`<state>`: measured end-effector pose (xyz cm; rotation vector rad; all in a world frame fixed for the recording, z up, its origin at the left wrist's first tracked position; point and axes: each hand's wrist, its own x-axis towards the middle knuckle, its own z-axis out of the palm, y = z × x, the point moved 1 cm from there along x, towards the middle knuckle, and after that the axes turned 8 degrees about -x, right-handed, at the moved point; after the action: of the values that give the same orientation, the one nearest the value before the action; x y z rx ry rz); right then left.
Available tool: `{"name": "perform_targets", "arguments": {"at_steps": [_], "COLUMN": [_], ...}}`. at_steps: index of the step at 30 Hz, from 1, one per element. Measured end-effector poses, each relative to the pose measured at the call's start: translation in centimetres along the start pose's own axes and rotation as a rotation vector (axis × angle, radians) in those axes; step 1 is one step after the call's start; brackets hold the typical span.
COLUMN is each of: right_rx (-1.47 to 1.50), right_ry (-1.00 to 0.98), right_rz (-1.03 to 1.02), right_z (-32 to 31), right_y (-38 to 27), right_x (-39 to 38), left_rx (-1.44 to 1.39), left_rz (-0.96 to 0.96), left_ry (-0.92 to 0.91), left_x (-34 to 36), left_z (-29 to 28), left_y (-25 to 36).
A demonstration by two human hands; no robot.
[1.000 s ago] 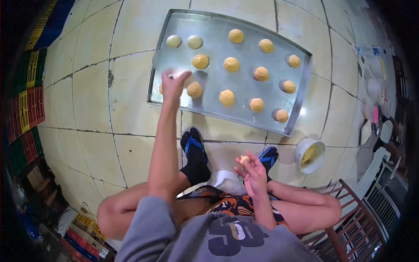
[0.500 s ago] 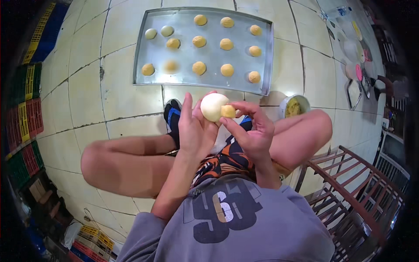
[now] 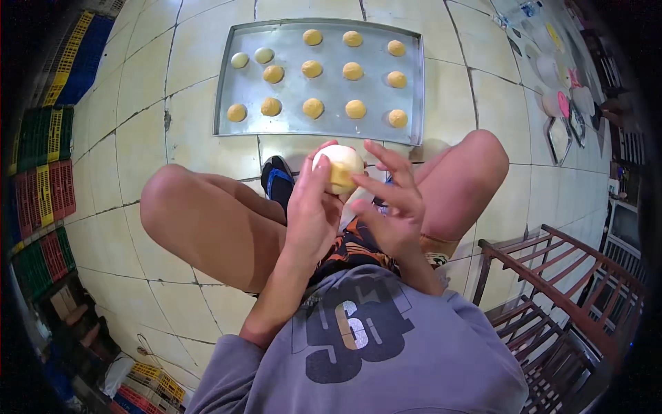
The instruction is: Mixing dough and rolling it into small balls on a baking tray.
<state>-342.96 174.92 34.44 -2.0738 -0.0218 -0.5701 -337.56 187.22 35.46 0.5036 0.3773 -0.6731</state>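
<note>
My left hand (image 3: 310,207) is curled round a smooth white dough ball (image 3: 342,155), with a soft yellow piece (image 3: 342,176) pressed onto the side facing me. The fingers of my right hand (image 3: 394,200) are spread, the index tip touching the yellow piece. Beyond my feet lies a metal tray (image 3: 414,96) with rows of round dough pieces, most yellow-topped (image 3: 312,69) and two plain pale ones (image 3: 264,55) at the upper left.
Stacked plastic crates (image 3: 48,190) line the left side. A dark slatted rack (image 3: 558,283) is at my lower right. Containers (image 3: 555,103), metal utensils and a clear bottle (image 3: 520,14) lie on the tiled floor (image 3: 124,241) at the right.
My left hand came back from the tray and holds the white ball. The yellow piece left my right thumb and fingertips and is flattened onto the ball. My right fingers have spread.
</note>
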Motion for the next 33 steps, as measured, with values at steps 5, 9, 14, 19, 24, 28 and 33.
{"name": "perform_targets", "arguments": {"at_steps": [5, 9, 14, 19, 24, 28, 33], "right_rx": [0.621, 0.649, 0.64, 0.664, 0.692, 0.732, 0.661], "right_ry": [-0.055, -0.249, -0.401, -0.416, -0.365, -0.275, -0.271], "right_rz": [0.471, 0.394, 0.473, 0.614, 0.664, 0.745, 0.732], "right_z": [-0.9, -1.5, -1.6, -1.3, -1.2, -1.0, -1.2], "right_y": [1.2, 0.8, 0.0, 0.6, 0.9, 0.6, -0.5], "right_x": [0.6, 1.7, 2.4, 2.5, 2.2, 2.1, 1.4], "left_rx": [0.601, 0.708, 0.878, 1.027, 1.067, 1.028, 0.92], "left_rz": [-0.068, -0.087, -0.082, -0.105, -0.066, -0.084, -0.15], "left_ry": [-0.102, -0.218, -0.315, -0.389, -0.403, -0.394, -0.342], "left_x": [-0.7, -1.1, -1.2, -1.8, -1.7, -1.4, -1.2], "left_z": [-0.3, -0.7, -1.3, -0.9, -1.1, -1.3, -1.4], "left_y": [1.1, 1.4, 1.9, 2.6, 2.6, 2.4, 2.4]}}
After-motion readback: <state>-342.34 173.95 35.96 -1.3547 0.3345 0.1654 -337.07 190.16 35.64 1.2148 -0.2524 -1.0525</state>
